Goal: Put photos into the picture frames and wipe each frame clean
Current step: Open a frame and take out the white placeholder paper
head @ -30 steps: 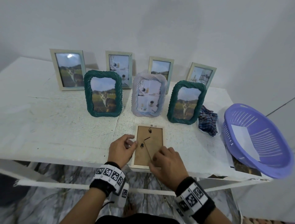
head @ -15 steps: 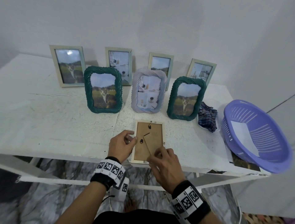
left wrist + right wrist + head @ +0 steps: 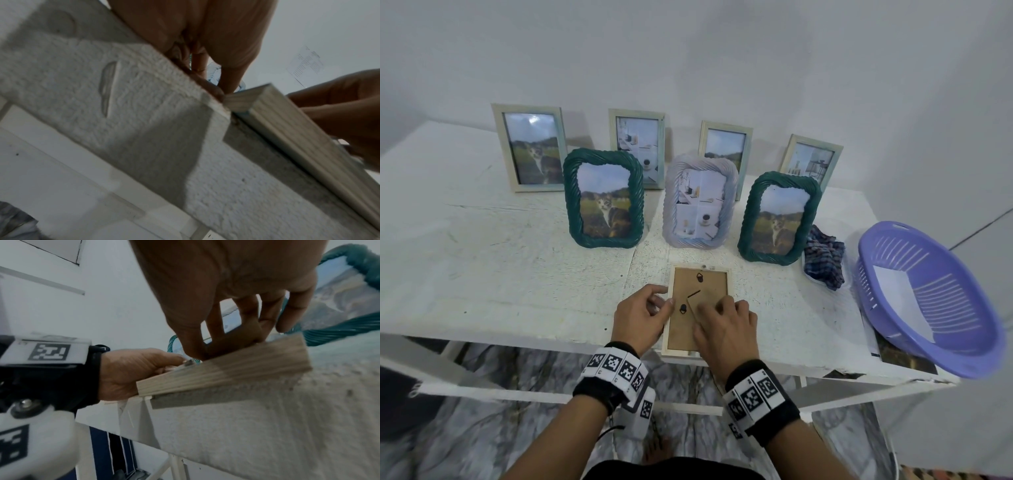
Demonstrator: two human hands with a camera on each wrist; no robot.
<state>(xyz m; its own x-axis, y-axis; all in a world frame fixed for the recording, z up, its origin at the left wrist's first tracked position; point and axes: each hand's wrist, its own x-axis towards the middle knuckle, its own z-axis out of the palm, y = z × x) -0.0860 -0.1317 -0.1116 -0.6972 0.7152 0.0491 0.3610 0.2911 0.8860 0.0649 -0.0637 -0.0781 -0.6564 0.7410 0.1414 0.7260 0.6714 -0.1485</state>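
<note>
The light wooden frame [image 3: 698,310] lies face down at the near edge of the desk [image 3: 482,274], its brown backing board [image 3: 707,284] facing up and its near end slightly overhanging the edge. The left hand [image 3: 642,318] rests against the frame's left side, thumb and curled fingers at the rail by a small metal retaining tab; the wrist views do not settle whether the tab is actually pinched. The right hand [image 3: 726,329] sits on the backing with fingers bent, fingertips [image 3: 232,344] pressing on or near the fold-out stand [image 3: 697,301]. The step in hand appears to be securing or releasing the backing. The next move likely calls for holding the frame steady, turning each tab fully, then standing the frame up and wiping it. Beyond it stand seven filled frames: two green rope-edged frames [image 3: 604,202] [image 3: 779,217], a lilac frame [image 3: 700,202] and four plain frames [image 3: 530,147] behind. A checked cloth [image 3: 823,260] lies to the right, beside a purple basket [image 3: 962,308] holding a white sheet.
</note>
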